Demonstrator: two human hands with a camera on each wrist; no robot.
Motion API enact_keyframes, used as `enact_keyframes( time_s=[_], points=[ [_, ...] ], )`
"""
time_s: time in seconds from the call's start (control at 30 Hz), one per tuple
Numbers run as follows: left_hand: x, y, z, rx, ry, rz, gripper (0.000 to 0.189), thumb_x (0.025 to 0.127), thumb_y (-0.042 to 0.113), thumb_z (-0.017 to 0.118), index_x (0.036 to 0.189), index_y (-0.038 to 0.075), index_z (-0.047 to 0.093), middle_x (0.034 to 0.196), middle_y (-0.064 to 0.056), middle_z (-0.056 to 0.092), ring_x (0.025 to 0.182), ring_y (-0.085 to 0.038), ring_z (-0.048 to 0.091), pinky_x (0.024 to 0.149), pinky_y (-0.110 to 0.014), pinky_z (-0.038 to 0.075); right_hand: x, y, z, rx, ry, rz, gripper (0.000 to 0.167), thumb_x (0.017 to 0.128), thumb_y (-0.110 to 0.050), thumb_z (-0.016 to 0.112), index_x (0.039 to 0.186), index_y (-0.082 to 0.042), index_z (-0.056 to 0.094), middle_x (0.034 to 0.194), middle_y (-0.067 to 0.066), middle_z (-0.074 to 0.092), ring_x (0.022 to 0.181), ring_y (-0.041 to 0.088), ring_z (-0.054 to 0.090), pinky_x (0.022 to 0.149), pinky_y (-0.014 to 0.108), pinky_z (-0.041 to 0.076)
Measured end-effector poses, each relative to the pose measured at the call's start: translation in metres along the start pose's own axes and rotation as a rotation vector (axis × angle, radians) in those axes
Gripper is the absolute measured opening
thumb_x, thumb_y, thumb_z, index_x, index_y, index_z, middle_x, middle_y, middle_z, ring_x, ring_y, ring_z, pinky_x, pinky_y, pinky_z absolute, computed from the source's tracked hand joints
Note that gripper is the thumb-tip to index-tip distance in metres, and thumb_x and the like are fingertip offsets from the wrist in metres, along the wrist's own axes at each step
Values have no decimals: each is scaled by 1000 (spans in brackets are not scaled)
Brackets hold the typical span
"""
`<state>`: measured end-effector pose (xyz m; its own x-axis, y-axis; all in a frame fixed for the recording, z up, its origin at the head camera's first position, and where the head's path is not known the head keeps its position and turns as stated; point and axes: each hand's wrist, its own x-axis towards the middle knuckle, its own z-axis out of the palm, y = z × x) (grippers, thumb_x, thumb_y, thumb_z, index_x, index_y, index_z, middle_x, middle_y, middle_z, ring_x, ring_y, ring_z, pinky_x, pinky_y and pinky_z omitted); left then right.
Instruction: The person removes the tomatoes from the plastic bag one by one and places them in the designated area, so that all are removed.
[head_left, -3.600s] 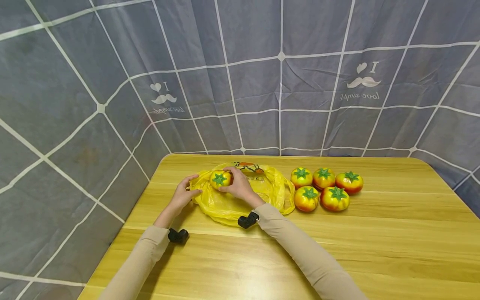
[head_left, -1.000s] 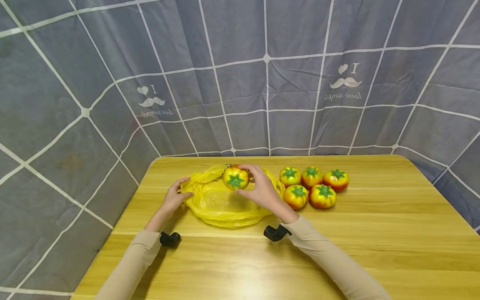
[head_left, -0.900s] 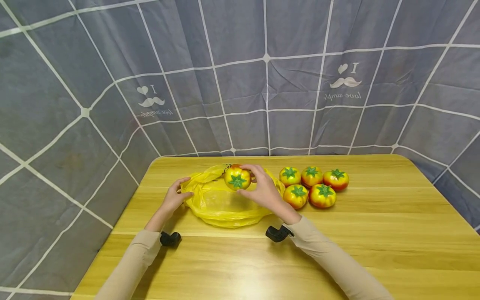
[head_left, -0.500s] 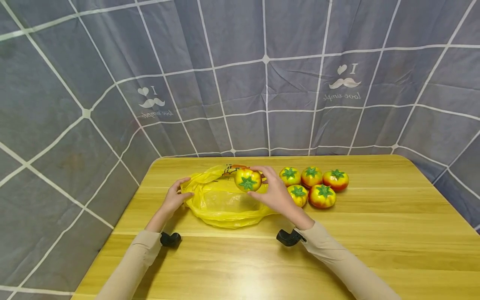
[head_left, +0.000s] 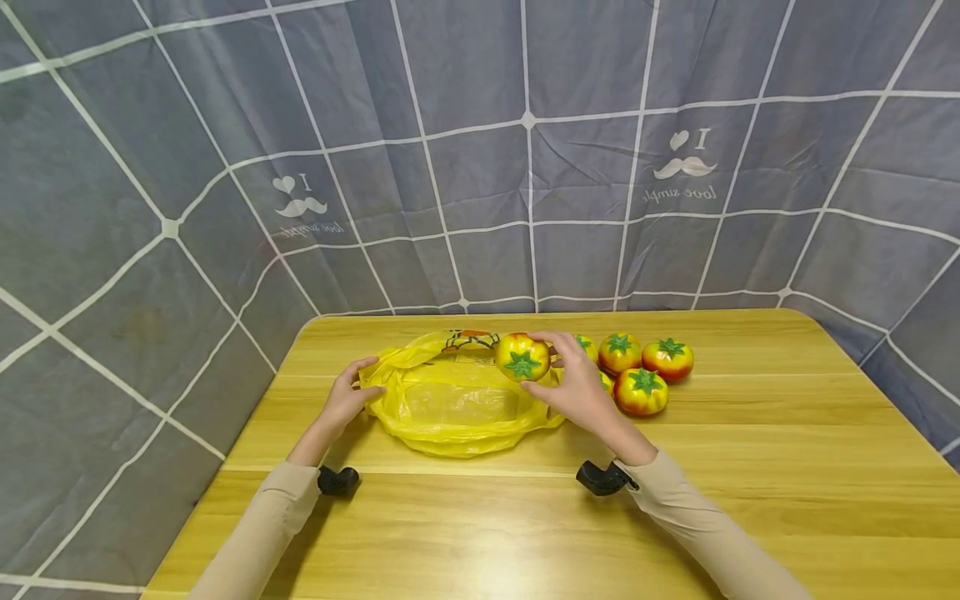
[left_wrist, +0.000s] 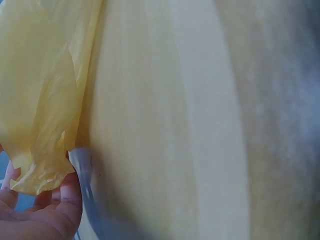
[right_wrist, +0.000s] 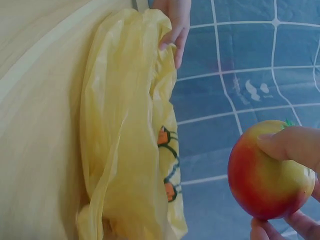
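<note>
A thin yellow plastic bag lies spread on the wooden table, its mouth facing up and an orange-and-black print at its far edge. At the bag's left edge, my left hand pinches the plastic between thumb and fingers; the left wrist view shows the gathered bag film there. My right hand grips a yellow-red tomato with a green star-shaped calyx, thumb on the near side. It is held above the bag's right side. In the right wrist view the tomato shows its red underside.
Right of the bag, several similar tomatoes stand grouped on the table, among them a front one and a rightmost one. My right hand partly covers two of them. A grey curtain with white lines surrounds the table's back and left.
My right hand has carried the tomato from the bag's left part over to its right side, now overlapping the grouped tomatoes. My left hand keeps its place at the bag's left edge.
</note>
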<state>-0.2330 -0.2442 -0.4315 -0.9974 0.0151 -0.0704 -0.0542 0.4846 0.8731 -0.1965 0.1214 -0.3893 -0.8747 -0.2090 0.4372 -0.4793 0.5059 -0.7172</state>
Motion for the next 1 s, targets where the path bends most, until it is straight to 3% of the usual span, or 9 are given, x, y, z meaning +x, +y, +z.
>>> enact_keyframes(
  time_s=[0.23, 0.53, 0.77, 1.0],
  points=[
    [2, 2, 1, -4, -9, 3, 59, 92, 5, 58, 146, 2, 34, 149, -25, 30, 118, -37, 44, 71, -19, 43, -6, 8, -19, -53, 13, -6, 65, 74, -14, 82, 132, -11, 52, 127, 14, 52, 105, 29, 58, 82, 44, 55],
    [5, 1, 1, 9, -12, 4, 60, 93, 6, 57, 147, 3, 33, 139, -26, 38, 110, -33, 50, 72, -19, 45, -17, 22, -46, -81, 57, -12, 65, 73, -8, 82, 131, -8, 52, 127, 17, 51, 111, 32, 55, 85, 47, 53],
    [4, 0, 2, 20, -15, 0, 59, 92, 7, 58, 147, 3, 34, 140, -24, 37, 109, -33, 47, 73, -21, 44, -27, 35, -67, -170, 112, -54, 66, 70, -6, 84, 129, -4, 53, 123, 18, 53, 101, 29, 57, 77, 49, 54],
    [2, 1, 1, 16, -13, 3, 59, 92, 5, 58, 146, 3, 35, 140, -26, 36, 103, -30, 48, 68, -20, 44, -36, 47, -79, -211, 122, -34, 65, 70, -6, 84, 128, -4, 54, 124, 19, 52, 107, 31, 54, 80, 49, 53]
  ],
)
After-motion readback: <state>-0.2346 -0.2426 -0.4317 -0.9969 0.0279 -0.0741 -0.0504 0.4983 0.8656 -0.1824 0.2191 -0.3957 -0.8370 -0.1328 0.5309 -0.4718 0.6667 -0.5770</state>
